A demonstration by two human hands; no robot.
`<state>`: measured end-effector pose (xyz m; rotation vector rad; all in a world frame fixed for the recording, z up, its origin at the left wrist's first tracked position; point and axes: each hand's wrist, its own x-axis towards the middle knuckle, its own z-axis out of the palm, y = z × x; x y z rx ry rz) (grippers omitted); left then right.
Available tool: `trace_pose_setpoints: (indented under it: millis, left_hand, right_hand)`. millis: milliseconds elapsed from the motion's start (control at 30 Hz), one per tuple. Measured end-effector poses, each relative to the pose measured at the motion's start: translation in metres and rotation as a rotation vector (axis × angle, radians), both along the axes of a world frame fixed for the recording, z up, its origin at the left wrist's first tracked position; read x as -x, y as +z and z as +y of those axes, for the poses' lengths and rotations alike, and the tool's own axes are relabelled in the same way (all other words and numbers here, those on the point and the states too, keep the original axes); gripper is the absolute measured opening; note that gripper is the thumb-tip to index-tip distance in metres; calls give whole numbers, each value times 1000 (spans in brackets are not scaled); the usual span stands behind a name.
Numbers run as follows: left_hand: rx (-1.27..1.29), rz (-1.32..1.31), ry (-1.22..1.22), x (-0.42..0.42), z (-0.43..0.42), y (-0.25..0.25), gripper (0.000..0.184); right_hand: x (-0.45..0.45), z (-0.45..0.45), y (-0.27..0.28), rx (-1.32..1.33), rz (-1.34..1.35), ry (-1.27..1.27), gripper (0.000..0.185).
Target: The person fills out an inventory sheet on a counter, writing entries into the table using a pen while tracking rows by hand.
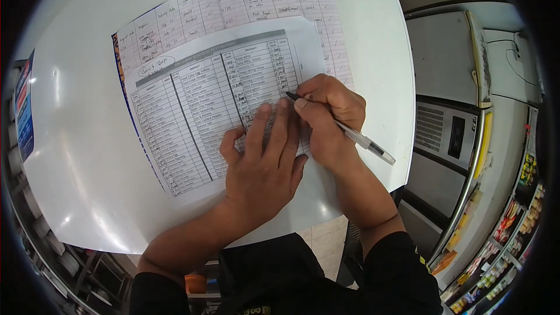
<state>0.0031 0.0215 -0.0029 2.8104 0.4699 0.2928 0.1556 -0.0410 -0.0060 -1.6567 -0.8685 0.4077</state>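
Note:
My right hand is closed around a clear pen with a black tip, its point at the right columns of a printed product list. Handwritten entries fill parts of that list, and a circled note stands at its upper left. Flat on the sheet's lower middle lies my left hand, fingers apart, hiding some rows. Under the printed sheet is an open lined notebook with handwritten columns and check marks.
The white table has a curved-looking edge. A steel appliance stands at the right, beyond it shelves of colourful packets. Racks with white dishes are at the lower left, and a blue printed item is at the left edge.

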Motion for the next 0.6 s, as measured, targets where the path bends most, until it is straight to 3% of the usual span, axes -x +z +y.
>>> trace_pose_setpoints:
  millis: [233, 300, 600]
  left_hand:
    - [7, 0, -8, 0, 0, 0, 58]
    - [10, 7, -10, 0, 0, 0, 59]
    - [-9, 16, -14, 1, -1, -1, 61]
  right_hand:
    - [0, 1, 1, -32, 66, -20, 20]
    - [0, 2, 0, -24, 49, -49, 10]
    - [-2, 1, 0, -23, 71, -22, 18]
